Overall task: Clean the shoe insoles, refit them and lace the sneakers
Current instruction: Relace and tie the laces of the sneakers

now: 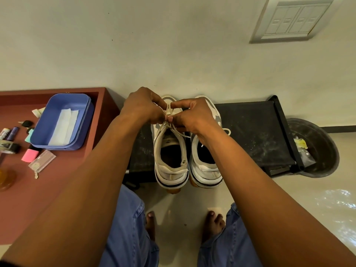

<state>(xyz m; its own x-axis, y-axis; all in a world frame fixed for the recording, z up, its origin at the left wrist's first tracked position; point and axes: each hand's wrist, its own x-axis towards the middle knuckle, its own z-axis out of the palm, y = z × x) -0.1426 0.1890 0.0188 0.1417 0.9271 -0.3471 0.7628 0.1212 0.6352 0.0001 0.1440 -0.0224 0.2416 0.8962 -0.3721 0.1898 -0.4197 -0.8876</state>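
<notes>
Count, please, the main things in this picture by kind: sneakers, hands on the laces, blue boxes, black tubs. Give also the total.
Sneakers: 2, the left one and the right one, side by side on the black stand
Hands pinching the lace: 2, left hand and right hand
Blue box: 1
Black tub: 1
Total: 6

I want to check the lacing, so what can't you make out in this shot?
- Head view: knot on the left sneaker, hidden by the left hand and right hand.
- Right sneaker laces, under the right forearm.
- Marker label, too small, cut by the left edge.
</notes>
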